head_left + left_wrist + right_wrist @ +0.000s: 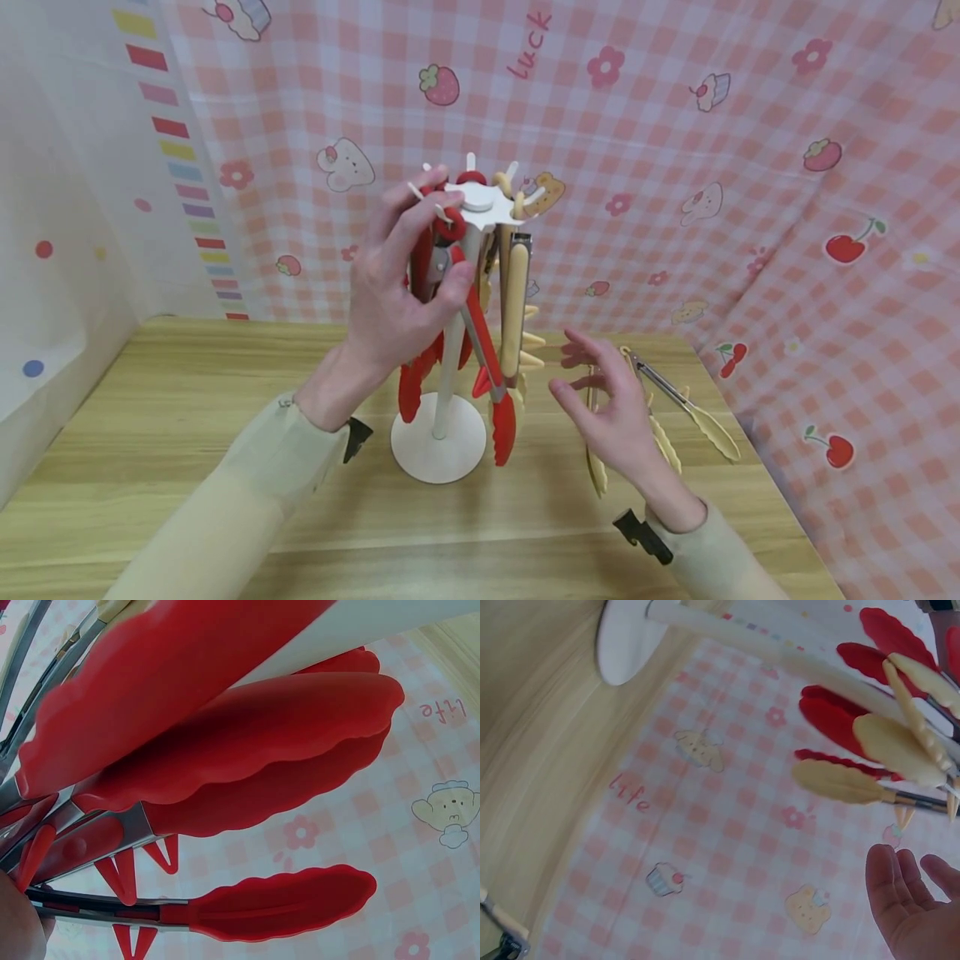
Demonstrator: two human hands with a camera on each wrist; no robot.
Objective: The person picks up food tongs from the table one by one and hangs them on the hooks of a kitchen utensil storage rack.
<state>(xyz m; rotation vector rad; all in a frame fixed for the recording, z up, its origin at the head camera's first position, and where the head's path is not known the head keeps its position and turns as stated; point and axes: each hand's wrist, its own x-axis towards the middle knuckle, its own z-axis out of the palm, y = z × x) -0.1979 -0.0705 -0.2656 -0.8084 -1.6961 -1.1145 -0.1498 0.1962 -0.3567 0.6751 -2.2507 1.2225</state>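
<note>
A white stand point(480, 200) with hooks round its top carries several hanging tongs. My left hand point(397, 283) holds red tongs point(483, 342) near their top, its thumb across them and its fingertips by the hooks. The left wrist view shows several scalloped red tong heads point(277, 904) close up. Cream tongs point(515, 308) hang on the stand's right side. My right hand point(611, 408) is held above the table, right of the stand, with fingers apart and nothing in it. In the right wrist view, that hand point(922, 900) is near the cream tong heads point(840, 782) without touching them.
The stand's round white base point(438, 458) rests on a wooden table point(337, 533). Several cream tongs point(716, 433) lie on the table at the right, partly behind my right hand. A pink checked cloth point(637, 133) hangs behind and to the right.
</note>
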